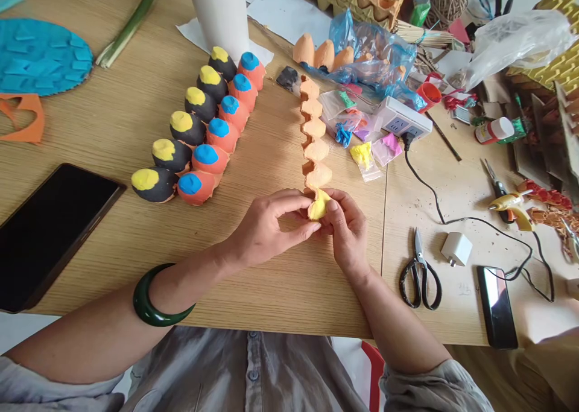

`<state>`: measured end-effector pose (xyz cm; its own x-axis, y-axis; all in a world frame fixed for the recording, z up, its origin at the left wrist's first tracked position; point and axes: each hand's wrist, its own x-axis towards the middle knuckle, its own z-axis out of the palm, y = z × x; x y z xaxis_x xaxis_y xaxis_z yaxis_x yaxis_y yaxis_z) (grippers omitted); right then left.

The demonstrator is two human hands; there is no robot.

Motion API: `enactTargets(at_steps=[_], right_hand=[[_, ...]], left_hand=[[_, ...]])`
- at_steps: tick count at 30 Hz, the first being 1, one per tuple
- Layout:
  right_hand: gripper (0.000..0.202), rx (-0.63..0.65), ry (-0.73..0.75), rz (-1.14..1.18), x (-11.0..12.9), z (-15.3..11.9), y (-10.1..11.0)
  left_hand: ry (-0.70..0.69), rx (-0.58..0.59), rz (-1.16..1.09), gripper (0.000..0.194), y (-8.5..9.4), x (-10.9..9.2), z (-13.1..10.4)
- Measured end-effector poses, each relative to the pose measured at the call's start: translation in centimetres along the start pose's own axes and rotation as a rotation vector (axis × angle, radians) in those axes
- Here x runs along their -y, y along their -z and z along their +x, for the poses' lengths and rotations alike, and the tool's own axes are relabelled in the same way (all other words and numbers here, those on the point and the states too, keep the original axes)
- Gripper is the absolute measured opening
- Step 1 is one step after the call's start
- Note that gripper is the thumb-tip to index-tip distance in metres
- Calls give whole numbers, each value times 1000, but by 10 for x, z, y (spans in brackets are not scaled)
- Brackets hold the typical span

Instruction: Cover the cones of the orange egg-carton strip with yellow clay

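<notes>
A strip of orange egg-carton cups [315, 126] stands lengthwise in the middle of the table. Its nearest cup is covered with yellow clay [319, 205]. My left hand [281, 222] grips that cup's left edge between thumb and fingers. From the right, my right hand [347, 225] presses its thumb on the yellow clay, with its fingers curled behind the strip. To the left lie two joined rows of cups, black ones with yellow tops [187, 128] and orange-red ones with blue tops [223, 134].
Black scissors [420, 273], a white adapter [456, 248] and a phone [496, 306] lie at right. A power strip [406, 119] trails a black cable. Clay packets [364, 157] sit beyond the carton strip. A dark tablet [56, 231] lies left, a white cylinder [219, 17] behind.
</notes>
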<state>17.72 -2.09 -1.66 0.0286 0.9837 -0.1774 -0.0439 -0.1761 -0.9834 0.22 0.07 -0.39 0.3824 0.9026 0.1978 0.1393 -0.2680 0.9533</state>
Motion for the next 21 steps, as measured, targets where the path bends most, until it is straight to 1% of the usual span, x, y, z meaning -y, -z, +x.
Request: enactTargets(at_steps=[2, 5, 8, 14, 18, 21], right_hand=[[44, 6, 8, 22, -1, 0, 0], [43, 18, 15, 62, -2, 0, 1], [40, 32, 15, 76, -1, 0, 1], [43, 2, 5, 63, 1, 1, 1], [41, 22, 14, 65, 1, 1, 0], [41, 22, 25, 82, 0, 1, 0]], left_hand=[[-84, -30, 69, 8, -1, 3, -1], [-187, -32, 154, 11, -1, 7, -2], [-252, -38, 233, 14, 0, 8, -2], [-278, 7, 263, 23, 0, 8, -1], [-303, -35, 258, 12, -1, 10, -2], [-329, -49, 274, 13, -2, 11, -2]])
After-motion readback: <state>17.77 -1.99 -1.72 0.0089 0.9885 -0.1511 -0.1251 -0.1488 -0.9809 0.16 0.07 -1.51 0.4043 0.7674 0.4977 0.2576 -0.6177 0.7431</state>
